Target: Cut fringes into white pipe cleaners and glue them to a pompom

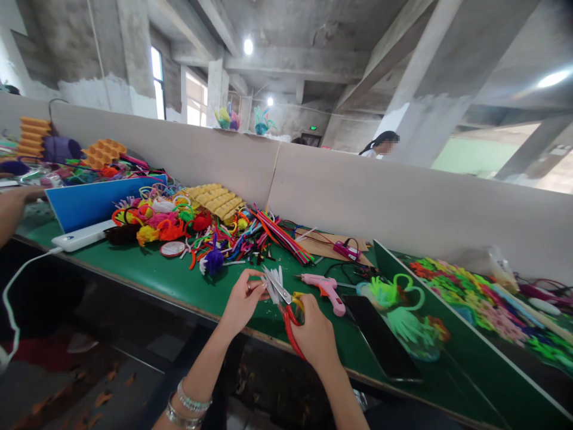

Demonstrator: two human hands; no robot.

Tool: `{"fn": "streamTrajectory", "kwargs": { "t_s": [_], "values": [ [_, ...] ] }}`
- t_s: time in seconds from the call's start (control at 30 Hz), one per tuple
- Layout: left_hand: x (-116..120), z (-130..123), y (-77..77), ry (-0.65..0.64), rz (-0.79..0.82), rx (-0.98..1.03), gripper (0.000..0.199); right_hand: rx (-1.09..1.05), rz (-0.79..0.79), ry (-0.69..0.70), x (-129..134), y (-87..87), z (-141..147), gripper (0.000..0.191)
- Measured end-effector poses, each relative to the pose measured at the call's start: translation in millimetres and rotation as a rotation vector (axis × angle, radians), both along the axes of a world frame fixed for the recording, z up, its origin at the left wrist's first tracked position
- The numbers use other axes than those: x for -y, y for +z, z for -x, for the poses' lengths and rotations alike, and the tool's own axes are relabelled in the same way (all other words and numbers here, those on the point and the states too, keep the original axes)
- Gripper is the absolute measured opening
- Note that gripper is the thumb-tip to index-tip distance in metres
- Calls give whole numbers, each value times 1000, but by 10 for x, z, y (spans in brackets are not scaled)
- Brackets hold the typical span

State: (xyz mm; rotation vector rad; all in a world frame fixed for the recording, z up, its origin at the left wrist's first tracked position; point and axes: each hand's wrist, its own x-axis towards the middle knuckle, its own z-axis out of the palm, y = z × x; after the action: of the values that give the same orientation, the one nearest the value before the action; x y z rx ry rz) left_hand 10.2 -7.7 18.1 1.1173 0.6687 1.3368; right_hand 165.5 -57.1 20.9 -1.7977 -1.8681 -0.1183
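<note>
My right hand (316, 331) grips a pair of scissors (282, 289) with red and yellow handles; the blades point up and left. Close beside the blades, my left hand (242, 301) is closed in a pinch at a short white strip, which looks like a piece of pipe cleaner; the fingers partly hide it. Several more white strips (276, 276) lie on the green table (147, 272) just behind the blades. A pink glue gun (326, 288) rests to the right of the scissors. A purple pompom-like piece (213, 261) sits beyond my left hand.
A black phone or tablet (380, 340) lies at right, near green fuzzy pieces (405, 325). Colourful pipe cleaners (282, 236) and finished-looking pieces (170, 227) pile up behind. A white power strip (83, 235) and blue panel (102, 200) stand left, beside another person's arm (18, 209).
</note>
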Motion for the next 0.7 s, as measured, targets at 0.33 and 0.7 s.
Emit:
{"fn": "streamTrajectory", "kwargs": {
  "t_s": [0.33, 0.7],
  "values": [
    [12, 0, 10, 2, -8, 2, 27, -19, 15, 14, -4, -7, -10, 15],
    [13, 5, 23, 5, 6, -11, 30, -9, 30, 5, -2, 6, -7, 15]
  ]
}}
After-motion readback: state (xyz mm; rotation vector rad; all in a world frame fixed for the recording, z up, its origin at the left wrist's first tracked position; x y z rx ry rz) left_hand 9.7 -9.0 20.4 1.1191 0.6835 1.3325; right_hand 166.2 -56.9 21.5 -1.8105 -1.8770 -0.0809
